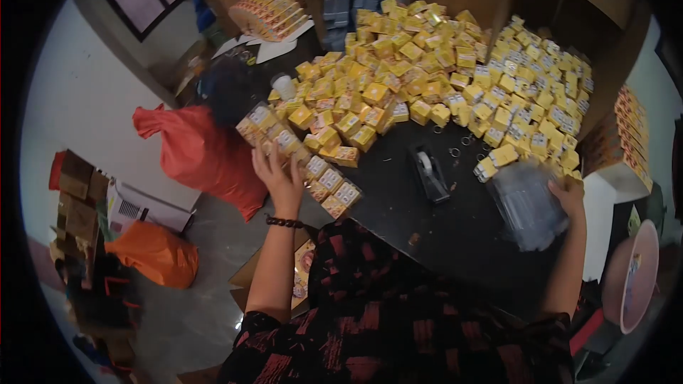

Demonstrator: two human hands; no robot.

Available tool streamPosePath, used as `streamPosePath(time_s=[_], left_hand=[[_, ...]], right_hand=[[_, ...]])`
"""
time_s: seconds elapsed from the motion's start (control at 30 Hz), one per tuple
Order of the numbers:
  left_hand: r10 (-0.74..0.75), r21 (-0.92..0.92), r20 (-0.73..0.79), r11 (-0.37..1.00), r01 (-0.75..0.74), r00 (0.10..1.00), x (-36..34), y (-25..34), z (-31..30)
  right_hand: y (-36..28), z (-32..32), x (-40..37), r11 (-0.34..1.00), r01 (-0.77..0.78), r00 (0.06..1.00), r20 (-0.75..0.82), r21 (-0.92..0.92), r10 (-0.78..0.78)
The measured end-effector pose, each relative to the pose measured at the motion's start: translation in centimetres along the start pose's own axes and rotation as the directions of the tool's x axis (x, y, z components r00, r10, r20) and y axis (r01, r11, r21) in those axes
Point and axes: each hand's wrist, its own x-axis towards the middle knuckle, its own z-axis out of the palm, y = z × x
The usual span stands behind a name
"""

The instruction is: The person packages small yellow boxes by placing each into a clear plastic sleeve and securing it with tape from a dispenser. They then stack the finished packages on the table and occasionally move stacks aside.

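Note:
My left hand (279, 178) lies with its fingers spread over a row of small yellow boxes (331, 189) that appear packed in see-through plastic, at the table's left edge. A dark beaded bracelet is on that wrist. At the right, my right hand (569, 195) is closed on the edge of a stack of see-through plastic trays (525, 206), slightly blurred. Part of its grip is hidden. Between the hands, a black tape dispenser (430, 174) stands on the black table (384, 203).
A large heap of small yellow boxes (420, 57) covers the back of the table. Several metal rings (454, 152) lie before it. A white cup (284, 86) stands at the left. Printed cartons (617, 135) stand right, near a pink basin (629, 277). Red bag (203, 156) sits left.

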Motion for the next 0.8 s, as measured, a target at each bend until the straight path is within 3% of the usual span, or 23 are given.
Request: streamPosePath(time_s=[0.07,0.13,0.23,0.27,0.33,0.4,0.43,0.5,0.57,0.63,0.7,0.73,0.8], left_hand=[[0.002,0.042,-0.015,0.999,-0.001,1.0,-0.6,0.8,-0.4],[-0.024,0.046,-0.012,0.999,0.025,1.0,-1.5,1.8,-0.7],[-0.037,-0.021,0.001,0.999,0.037,0.999,-2.2,5.2,-1.8],[-0.026,-0.058,0.023,0.998,0.027,0.999,-2.4,6.5,-2.1],[0.021,-0.146,0.063,0.989,-0.011,0.998,-3.2,9.0,-2.5],[0.121,-0.305,0.172,0.95,-0.064,0.978,-3.8,11.9,-3.3],[0.179,-0.384,0.237,0.92,-0.077,0.955,-3.9,13.5,-3.8],[0.358,-0.599,0.33,0.795,-0.099,0.874,-4.1,16.2,-4.0],[0.432,-0.698,0.355,0.713,-0.073,0.829,-4.0,19.2,-4.5],[0.388,-0.698,0.358,0.715,-0.032,0.849,-4.4,20.6,-4.5],[0.298,-0.721,0.433,0.681,0.129,0.851,-5.3,20.7,-4.4],[0.285,-0.719,0.421,0.683,0.126,0.861,-5.9,20.4,-4.4],[0.193,-0.725,0.556,0.589,0.358,0.809,-7.2,19.4,-4.8]], right_hand=[[-1.8,-1.6,-0.4,0.992,0.02,0.996,-0.082,-0.124,-0.03],[-3.9,-3.7,-0.5,0.984,-0.103,0.977,0.2,0.143,0.073],[-7.1,-7.1,-0.5,0.991,-0.132,0.953,0.274,0.005,0.125],[-7.7,-7.3,-1.0,0.99,-0.14,0.955,0.264,0.0,0.135],[-9.1,-7.8,-2.0,0.992,-0.127,0.992,0.005,-0.01,0.127],[-11.7,-9.7,-3.2,0.957,-0.178,0.982,-0.02,0.23,0.187],[-12.8,-9.9,-4.2,0.883,-0.14,0.987,-0.004,0.448,0.159],[-18.7,-11.5,-8.2,0.923,0.27,0.954,-0.206,0.272,-0.218],[-23.9,-11.4,-12.8,0.799,0.501,0.861,-0.102,0.333,-0.498],[-27.4,-10.6,-16.1,0.696,0.552,0.785,-0.006,0.459,-0.619],[-28.7,-9.2,-17.8,0.66,0.52,0.769,0.041,0.542,-0.638],[-29.1,-8.7,-18.1,0.649,0.536,0.756,0.034,0.539,-0.653],[-29.7,-7.9,-18.7,0.638,0.539,0.768,-0.01,0.55,-0.64]])
